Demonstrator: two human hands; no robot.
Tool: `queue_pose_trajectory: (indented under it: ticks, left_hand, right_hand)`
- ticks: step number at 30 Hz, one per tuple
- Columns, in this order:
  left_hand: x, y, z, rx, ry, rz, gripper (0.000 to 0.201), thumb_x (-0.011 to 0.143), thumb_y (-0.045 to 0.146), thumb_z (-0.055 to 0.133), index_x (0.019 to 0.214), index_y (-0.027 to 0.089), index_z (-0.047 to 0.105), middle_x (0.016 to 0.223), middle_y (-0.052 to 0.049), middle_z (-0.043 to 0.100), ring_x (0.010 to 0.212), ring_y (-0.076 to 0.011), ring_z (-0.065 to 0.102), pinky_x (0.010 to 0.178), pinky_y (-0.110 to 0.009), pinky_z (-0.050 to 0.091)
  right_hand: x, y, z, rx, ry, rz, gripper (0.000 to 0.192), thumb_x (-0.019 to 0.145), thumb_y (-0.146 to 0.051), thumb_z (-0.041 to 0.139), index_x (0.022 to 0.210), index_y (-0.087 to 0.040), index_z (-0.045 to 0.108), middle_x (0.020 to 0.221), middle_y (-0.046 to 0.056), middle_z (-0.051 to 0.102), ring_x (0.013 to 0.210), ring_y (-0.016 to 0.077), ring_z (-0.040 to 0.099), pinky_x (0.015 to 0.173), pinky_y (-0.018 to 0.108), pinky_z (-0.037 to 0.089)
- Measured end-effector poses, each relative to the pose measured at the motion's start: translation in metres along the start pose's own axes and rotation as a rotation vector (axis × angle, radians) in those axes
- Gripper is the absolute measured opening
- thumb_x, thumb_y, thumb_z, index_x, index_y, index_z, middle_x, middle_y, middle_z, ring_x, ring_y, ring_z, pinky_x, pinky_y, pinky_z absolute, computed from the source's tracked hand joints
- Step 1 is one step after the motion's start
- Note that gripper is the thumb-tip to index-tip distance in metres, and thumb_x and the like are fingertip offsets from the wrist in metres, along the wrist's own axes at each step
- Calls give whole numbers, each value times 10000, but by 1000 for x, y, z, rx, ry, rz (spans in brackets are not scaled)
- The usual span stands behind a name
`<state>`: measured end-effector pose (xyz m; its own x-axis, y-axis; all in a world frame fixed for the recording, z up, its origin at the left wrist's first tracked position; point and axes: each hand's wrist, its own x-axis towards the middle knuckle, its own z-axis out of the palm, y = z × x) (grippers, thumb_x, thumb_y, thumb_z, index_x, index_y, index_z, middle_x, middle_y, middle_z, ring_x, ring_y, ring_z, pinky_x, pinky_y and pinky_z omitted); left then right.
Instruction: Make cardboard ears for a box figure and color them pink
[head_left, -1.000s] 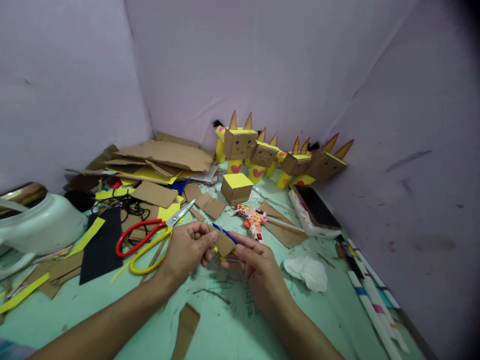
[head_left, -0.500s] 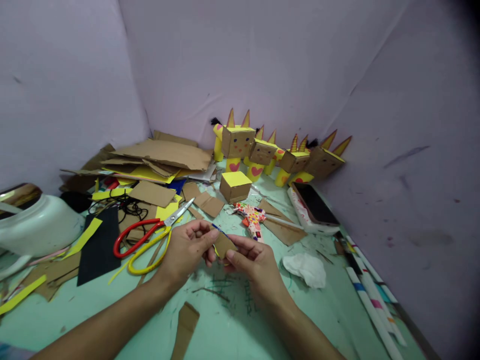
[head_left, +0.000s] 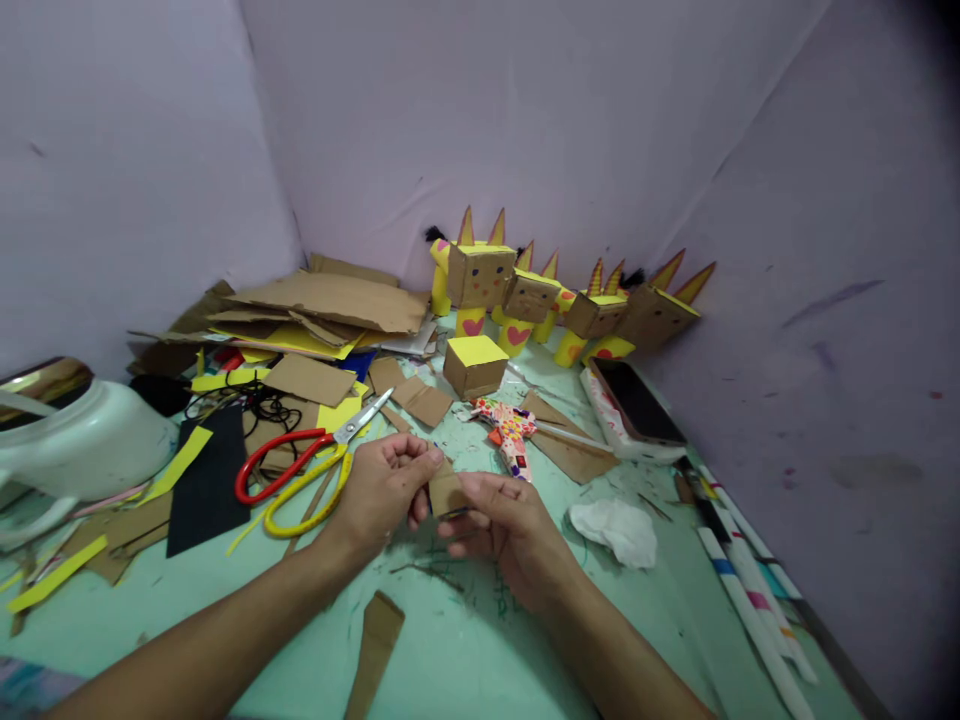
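Observation:
Between both hands is a small brown cardboard piece (head_left: 447, 492), which looks creased or folded. My left hand (head_left: 386, 490) pinches its left end, and my right hand (head_left: 501, 515) grips the right side with thumb on top. Scissors (head_left: 319, 460) with one red and one yellow handle lie just left of my left hand, blades pointing away. Beyond my hands sit a small cardboard box (head_left: 475, 368) with a yellow top and a glue gun (head_left: 510, 432) with a colourful pattern. A cardboard strip (head_left: 376, 640) lies nearer to me.
Several yellow cardboard animal figures (head_left: 480, 275) stand along the back wall. Stacked cardboard (head_left: 330, 300), black paper (head_left: 210, 485) and a white pot-like vessel (head_left: 97, 440) fill the left. On the right are crumpled tissue (head_left: 616, 530), a phone (head_left: 637, 400) and white rolled tubes (head_left: 754, 610).
The cardboard piece has been turned between my fingers, and a broader brown face with a crease now shows. My right fingers have spread a little beneath it. The view has shifted slightly.

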<state>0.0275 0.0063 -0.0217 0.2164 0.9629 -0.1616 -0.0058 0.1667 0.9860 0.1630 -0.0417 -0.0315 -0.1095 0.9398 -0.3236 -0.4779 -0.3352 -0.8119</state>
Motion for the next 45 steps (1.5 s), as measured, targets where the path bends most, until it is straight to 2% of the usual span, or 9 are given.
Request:
queue_pose_trajectory:
  ticks: [3,8,13,15,21,26,31,37,45]
  left_hand:
    - [-1,1,0,22,-11,-1,265,646,389,652,636,143,557,310,54,475,254,-65,372,262,-146,292]
    - [-1,4,-2,46,19,35,260,650,378,652,636,126,587,330,45,491,292,-57,401,303,-137,325]
    - [6,0,-8,45,48,17,285,702,454,574,673,180,498,288,72,460,234,-69,357,247,-136,271]
    - [9,-1,-9,49,23,-3,284,701,458,572,711,188,486,288,71,469,231,-89,383,241,-147,290]
    - [6,10,-7,54,-71,-16,330,584,326,655,823,160,499,362,50,548,292,-114,474,310,-186,395]
    - [3,15,-8,79,-28,-25,219,569,268,656,703,154,525,362,52,530,287,-94,460,311,-176,380]
    - [4,12,-8,76,-18,-27,228,552,283,650,697,153,532,365,66,515,295,-77,442,308,-160,358]
    - [-3,14,-3,78,-108,-37,252,572,315,640,717,137,536,387,43,539,339,-85,471,340,-171,387]
    - [-2,10,-2,22,-147,-12,290,596,345,645,762,124,557,418,26,555,363,-112,499,363,-214,434]
  right_hand:
    - [0,2,0,-58,11,6,320,629,-401,765,728,-110,677,631,36,667,505,130,635,441,205,504]
    - [3,4,2,-153,125,-32,373,507,-383,836,698,-106,675,593,33,676,470,113,603,424,198,486]
    - [3,-9,-2,-4,339,-174,360,444,-376,856,622,-137,653,533,-16,648,445,100,588,402,178,478]
    - [3,-13,-5,36,370,-192,347,433,-346,860,630,-145,657,536,-29,644,434,92,576,396,175,477]
    - [6,-10,-6,9,316,-116,297,439,-261,839,652,-131,677,524,-12,644,424,107,557,397,217,499]
    - [8,-6,-6,-33,284,-139,264,478,-281,831,653,-129,704,509,-8,635,427,105,540,431,234,498]
    - [6,-6,-6,-51,289,-169,307,458,-318,857,625,-136,673,498,-28,606,428,80,503,420,202,473]
    - [5,3,-3,-101,223,-115,319,545,-359,823,616,-141,602,489,-42,561,415,67,469,381,179,453]
    - [3,3,2,-156,235,-81,364,496,-418,828,661,-129,682,539,5,640,449,119,558,399,226,490]
